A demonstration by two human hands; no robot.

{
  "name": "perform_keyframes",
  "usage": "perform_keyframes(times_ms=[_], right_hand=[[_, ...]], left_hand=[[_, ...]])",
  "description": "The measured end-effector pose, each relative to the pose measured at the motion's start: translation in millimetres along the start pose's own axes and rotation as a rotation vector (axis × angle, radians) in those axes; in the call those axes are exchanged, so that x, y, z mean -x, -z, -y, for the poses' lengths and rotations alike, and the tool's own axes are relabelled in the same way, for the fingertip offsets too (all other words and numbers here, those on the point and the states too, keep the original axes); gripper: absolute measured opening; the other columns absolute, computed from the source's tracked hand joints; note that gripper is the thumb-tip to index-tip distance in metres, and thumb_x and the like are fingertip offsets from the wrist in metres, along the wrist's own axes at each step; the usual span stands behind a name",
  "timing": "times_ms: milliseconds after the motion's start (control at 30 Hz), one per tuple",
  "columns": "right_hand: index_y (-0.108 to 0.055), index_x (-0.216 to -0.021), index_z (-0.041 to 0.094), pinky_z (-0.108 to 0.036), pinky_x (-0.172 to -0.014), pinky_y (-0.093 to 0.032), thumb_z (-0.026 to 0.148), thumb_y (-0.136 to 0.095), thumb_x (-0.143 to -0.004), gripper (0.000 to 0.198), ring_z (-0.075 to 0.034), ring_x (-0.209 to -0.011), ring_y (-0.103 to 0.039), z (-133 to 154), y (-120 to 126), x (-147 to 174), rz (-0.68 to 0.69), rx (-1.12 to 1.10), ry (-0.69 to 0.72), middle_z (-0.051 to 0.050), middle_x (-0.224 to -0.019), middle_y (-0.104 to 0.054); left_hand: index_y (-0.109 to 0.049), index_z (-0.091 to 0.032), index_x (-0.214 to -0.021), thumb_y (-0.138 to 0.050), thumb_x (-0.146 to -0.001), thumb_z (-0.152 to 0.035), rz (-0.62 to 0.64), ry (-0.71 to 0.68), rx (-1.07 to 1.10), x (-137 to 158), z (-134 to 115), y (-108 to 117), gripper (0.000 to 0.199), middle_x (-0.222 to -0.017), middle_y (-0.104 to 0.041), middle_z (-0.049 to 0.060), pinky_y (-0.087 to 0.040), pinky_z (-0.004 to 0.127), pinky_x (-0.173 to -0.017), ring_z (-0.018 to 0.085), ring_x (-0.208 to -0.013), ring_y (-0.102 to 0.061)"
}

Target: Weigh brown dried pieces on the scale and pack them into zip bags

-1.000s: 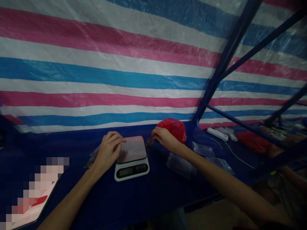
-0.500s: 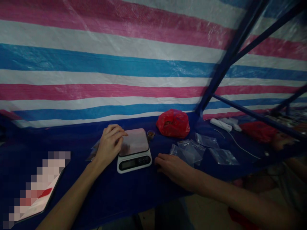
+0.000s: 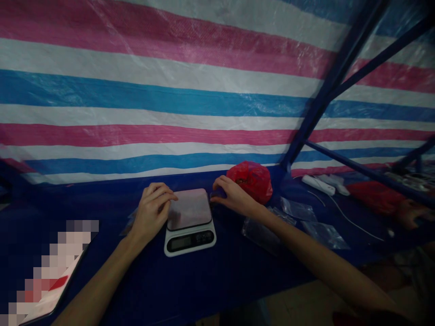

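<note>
Fingers (image 3: 217,184) of the right hand (image 3: 231,197) are closing narrowly around a small dark container (image 3: 217,194) just beside the back right corner of the scale (image 3: 189,221); half a second earlier this hand was lying flat on the tabletop (image 3: 217,280), so it has gone back to the container. Left hand (image 3: 152,213) is still resting, loosely curled, against the scale's left edge. Red bag (image 3: 253,181) and clear pouches (image 3: 295,209) are lying near.

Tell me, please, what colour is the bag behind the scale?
Red; the crumpled plastic bag shows clearly in the head view.
</note>
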State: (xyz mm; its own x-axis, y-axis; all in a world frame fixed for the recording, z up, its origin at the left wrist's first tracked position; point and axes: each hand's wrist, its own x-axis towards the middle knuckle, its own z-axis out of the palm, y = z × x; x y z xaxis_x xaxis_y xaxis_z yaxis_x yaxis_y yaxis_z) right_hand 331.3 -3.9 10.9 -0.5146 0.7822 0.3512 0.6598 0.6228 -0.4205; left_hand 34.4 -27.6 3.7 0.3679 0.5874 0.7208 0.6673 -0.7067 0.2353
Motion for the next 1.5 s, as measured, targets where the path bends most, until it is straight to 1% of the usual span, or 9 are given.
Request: perform_keyframes(times_ms=[100, 233, 433, 600, 700, 800, 967, 1233, 1500], right_hand=[[-0.054, -0.124, 0.020, -0.035, -0.090, -0.052, 0.018, -0.071, -0.090, 0.038, -0.022, -0.103, -0.065, -4, -10, 8, 0.049, -0.056, -0.024, -0.008, -0.112, -0.067], [-0.049, -0.133, 0.020, -0.037, -0.091, -0.053, 0.008, -0.061, -0.090, 0.046, -0.023, -0.103, -0.067, -10, -9, 17, 0.105, -0.016, -0.036, -0.009, -0.114, -0.068], [-0.049, -0.141, 0.019, -0.044, -0.101, -0.050, 0.024, -0.076, -0.086, 0.062, -0.028, -0.121, -0.058, -8, -2, 24, 0.069, 0.107, -0.002, -0.013, -0.132, -0.060], [-0.064, -0.129, 0.015, -0.049, -0.101, -0.048, 0.033, -0.080, -0.085, 0.050, -0.031, -0.116, -0.057, -4, -15, 21, 0.098, 0.254, -0.010, -0.014, -0.121, -0.065], [-0.069, -0.122, 0.016, -0.048, -0.102, -0.046, 0.035, -0.078, -0.087, 0.041, -0.031, -0.122, -0.053, -5, -23, 20, 0.082, 0.234, 0.046, -0.014, -0.127, -0.063], [-0.072, -0.116, 0.017, -0.046, -0.104, -0.043, 0.032, -0.073, -0.092, 0.029, -0.029, -0.125, -0.051, -7, -27, 20, 0.056, 0.191, 0.097, -0.013, -0.131, -0.062], [-0.075, -0.110, 0.017, -0.042, -0.103, -0.044, 0.025, -0.069, -0.095, 0.018, -0.026, -0.120, -0.054, -7, -31, 20, 0.040, 0.170, 0.136, -0.011, -0.123, -0.065], [-0.076, -0.105, 0.014, -0.048, -0.107, -0.039, 0.021, -0.058, -0.100, 0.020, -0.029, -0.120, -0.050, 0, -33, 20, 0.043, 0.459, 0.285, -0.015, -0.119, -0.066], [-0.074, -0.104, 0.014, -0.046, -0.104, -0.040, 0.021, -0.055, -0.101, 0.020, -0.027, -0.113, -0.050, 0, -29, 18, 0.059, 0.579, 0.354, -0.014, -0.116, -0.064]], left_hand=[[-0.073, -0.020, -0.085, -0.050, -0.093, -0.009, -0.005, -0.006, -0.012, 1, 2, 0, 0.027, -0.091, -0.073, 0.004, -0.043, 0.043, -0.089, 0.024, -0.099, -0.058], [-0.073, -0.021, -0.084, -0.051, -0.093, -0.010, -0.002, -0.013, -0.036, 1, 4, 2, 0.026, -0.090, -0.073, 0.004, -0.043, 0.043, -0.088, 0.024, -0.098, -0.059], [-0.073, -0.022, -0.083, -0.050, -0.091, -0.012, -0.028, 0.004, -0.060, 0, 4, 4, 0.027, -0.089, -0.073, 0.004, -0.044, 0.044, -0.088, 0.025, -0.097, -0.060], [-0.073, -0.021, -0.082, -0.049, -0.091, -0.012, -0.004, 0.001, -0.052, 0, 2, 2, 0.027, -0.088, -0.073, 0.004, -0.044, 0.044, -0.089, 0.025, -0.098, -0.060], [-0.074, -0.022, -0.081, -0.048, -0.092, -0.014, 0.004, 0.018, -0.045, 0, 0, 1, 0.028, -0.088, -0.073, 0.005, -0.044, 0.044, -0.090, 0.025, -0.098, -0.060], [-0.074, -0.022, -0.081, -0.048, -0.091, -0.015, -0.004, 0.035, -0.041, 0, 1, 1, 0.029, -0.088, -0.073, 0.005, -0.044, 0.045, -0.090, 0.025, -0.098, -0.060], [-0.074, -0.022, -0.080, -0.049, -0.090, -0.013, -0.019, 0.041, -0.036, 1, 4, 1, 0.029, -0.087, -0.073, 0.005, -0.043, 0.044, -0.091, 0.024, -0.097, -0.059], [-0.073, -0.021, -0.079, -0.048, -0.089, -0.011, -0.019, 0.035, -0.040, 0, 1, 4, 0.030, -0.087, -0.073, 0.005, -0.042, 0.044, -0.091, 0.024, -0.098, -0.058], [-0.073, -0.021, -0.079, -0.047, -0.090, -0.011, -0.040, 0.032, -0.065, 0, 2, 6, 0.030, -0.085, -0.073, 0.005, -0.041, 0.043, -0.091, 0.025, -0.099, -0.058]])
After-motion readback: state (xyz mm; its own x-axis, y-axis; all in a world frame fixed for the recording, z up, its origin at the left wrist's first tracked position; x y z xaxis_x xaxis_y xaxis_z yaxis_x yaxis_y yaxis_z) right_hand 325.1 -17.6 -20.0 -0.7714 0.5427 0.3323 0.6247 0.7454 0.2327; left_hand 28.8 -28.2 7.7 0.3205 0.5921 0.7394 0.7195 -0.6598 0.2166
